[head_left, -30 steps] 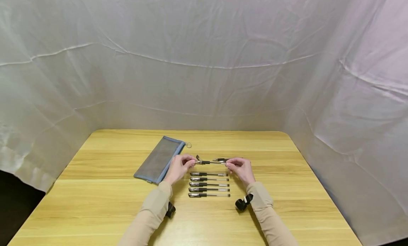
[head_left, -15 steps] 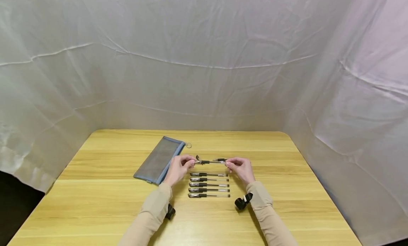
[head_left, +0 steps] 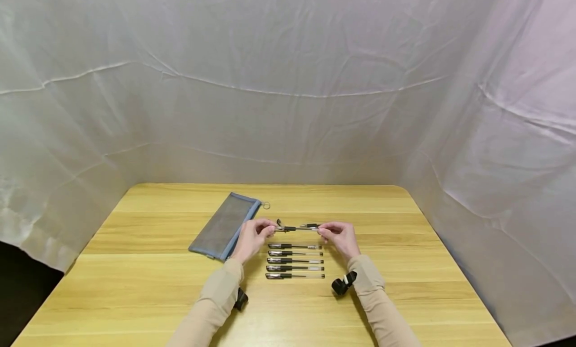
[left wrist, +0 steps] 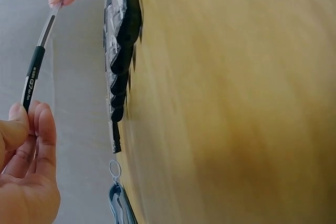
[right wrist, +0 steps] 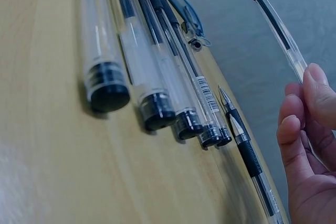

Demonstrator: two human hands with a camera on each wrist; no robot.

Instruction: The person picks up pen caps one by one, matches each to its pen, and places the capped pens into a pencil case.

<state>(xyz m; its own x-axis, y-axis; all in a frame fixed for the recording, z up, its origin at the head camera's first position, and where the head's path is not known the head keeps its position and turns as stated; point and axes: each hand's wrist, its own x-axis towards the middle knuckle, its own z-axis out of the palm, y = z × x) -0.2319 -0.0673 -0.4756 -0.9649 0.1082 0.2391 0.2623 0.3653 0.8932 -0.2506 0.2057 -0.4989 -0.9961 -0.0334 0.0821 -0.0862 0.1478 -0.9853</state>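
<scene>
Left hand (head_left: 253, 238) and right hand (head_left: 340, 238), head view, pinched opposite ends of the held pen (head_left: 290, 229) beyond the row of five pens (head_left: 293, 261), which seemed finished. Left wrist view: the black grip (left wrist: 33, 78) stood apart from the row. Right wrist view: the loose pen (right wrist: 249, 156), tip (right wrist: 223, 96) bare, lay just beyond the row, apparently pending.

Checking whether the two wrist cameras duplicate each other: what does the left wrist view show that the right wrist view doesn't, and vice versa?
Only the left wrist view: the left hand, pinching one end of the held pen, and the white lettering on that pen's grip.

Only the right wrist view: the black end plugs of the row of pens, a barcode label there, and a recognisable loose pen.

Both: the right hand pinching the held pen, the row, part of the pouch and the table.
</scene>
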